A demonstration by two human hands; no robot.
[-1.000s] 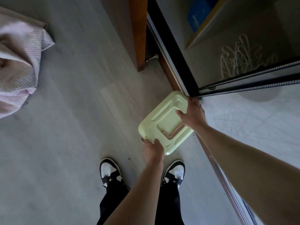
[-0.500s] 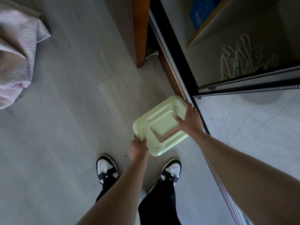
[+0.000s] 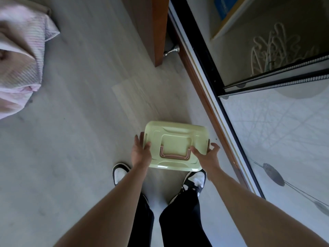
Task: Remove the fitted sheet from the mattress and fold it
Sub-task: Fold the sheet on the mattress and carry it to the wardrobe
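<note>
The pink striped sheet hangs bunched over a bed corner at the upper left, far from both hands. I hold a pale green plastic box with a pink handle on its lid, low over my shoes. My left hand grips the box's left edge, thumb on the lid. My right hand grips the right edge, thumb on the lid and fingers spread round the side. The mattress itself is hidden.
The grey wood floor stretches to the left and ahead. An open sliding wardrobe stands on the right, with white hangers inside. A wooden door edge and a doorstop lie ahead.
The box has come away from the wardrobe track and turned square in front of me. My left hand shifted from its near corner to its left edge, my right to its right edge.
</note>
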